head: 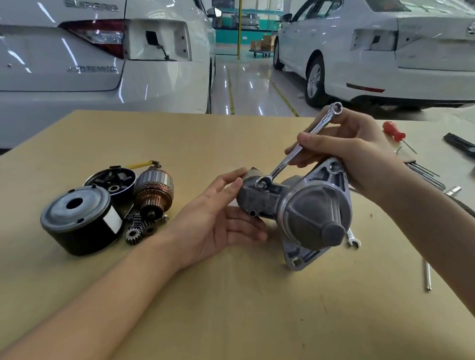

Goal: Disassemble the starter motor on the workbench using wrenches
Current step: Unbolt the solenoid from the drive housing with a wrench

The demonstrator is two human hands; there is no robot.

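Head view shows the starter motor housing point(303, 211) lying on the tan workbench point(240, 320), between the two hands. The left hand point(219, 223) supports its narrow end, with the fingers point(242, 230) straight and lightly spread under and beside the grey casting and the thumb lying on top. The right hand point(349, 149) holds a combination wrench point(293, 153), the thumb and the curled fingers pinching the shaft near its middle; the open end sits on a fastener on top of the housing, just beside the left thumb, and the ring end points up past the right fingers. Behind the left fingers lie removed parts: a black field case point(79, 219), an end cap point(113, 183), a copper armature point(153, 194) and small gears point(138, 231), all close together and touching or nearly touching. Under the right wrist another wrench point(353, 240) shows only its open jaw, the rest hidden by the housing. Beyond the right fingers lie a red screwdriver point(394, 132) and a set of hex keys point(427, 175). Two white cars point(82, 64) stand behind the bench.
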